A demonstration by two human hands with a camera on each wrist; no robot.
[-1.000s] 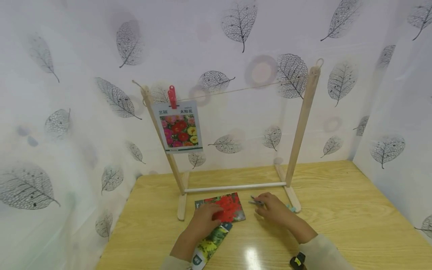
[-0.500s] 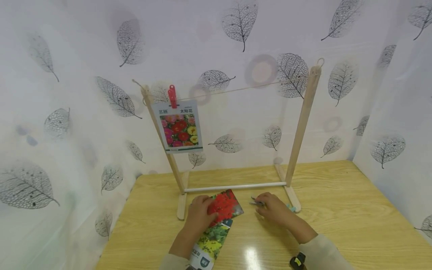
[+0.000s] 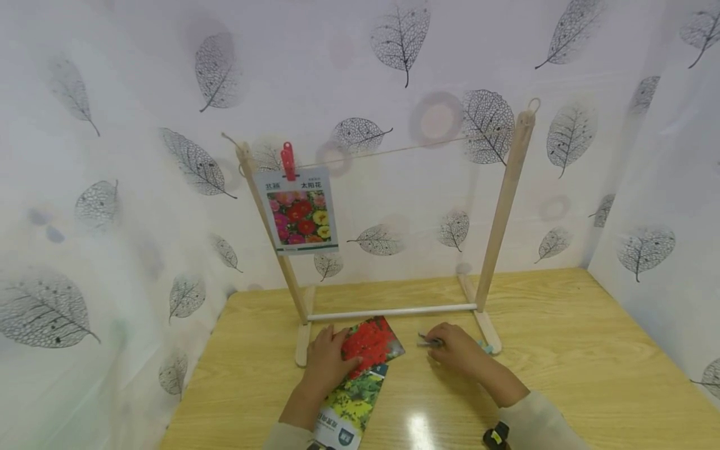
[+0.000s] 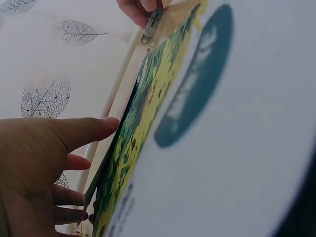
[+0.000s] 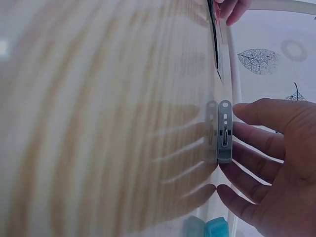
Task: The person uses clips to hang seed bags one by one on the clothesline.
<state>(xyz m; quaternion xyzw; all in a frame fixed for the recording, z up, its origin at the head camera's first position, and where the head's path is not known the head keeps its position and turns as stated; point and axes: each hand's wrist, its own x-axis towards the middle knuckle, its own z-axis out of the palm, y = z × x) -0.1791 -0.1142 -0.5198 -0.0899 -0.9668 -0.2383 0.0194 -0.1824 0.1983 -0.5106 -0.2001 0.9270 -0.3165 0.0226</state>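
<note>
My left hand [image 3: 326, 357] holds the left side of a seed packet with red flowers [image 3: 370, 344], thumb across its lower edge. That packet overlaps the top of a second packet with yellow flowers [image 3: 355, 406], which lies nearer me; its white end looms large in the left wrist view. Right of the packets, my right hand [image 3: 455, 347] has thumb and fingers around a grey clothespin [image 5: 225, 132] low at the table surface. A red clothespin [image 3: 288, 161] hangs a third seed packet [image 3: 304, 215] with mixed flowers from the string at the left.
A wooden frame with two posts [image 3: 506, 206] and a white crossbar [image 3: 394, 311] stands behind the hands, a string [image 3: 416, 147] tied between its tops. A turquoise clothespin [image 5: 216, 227] lies by the right foot. Leaf-patterned curtain [image 3: 394, 262] encloses the table [image 3: 562, 350].
My left hand has slid to the left side of the red-flower packet, which turned and shifted slightly left. The yellow-flower packet is more uncovered. The right hand barely moved, keeping the grey clothespin.
</note>
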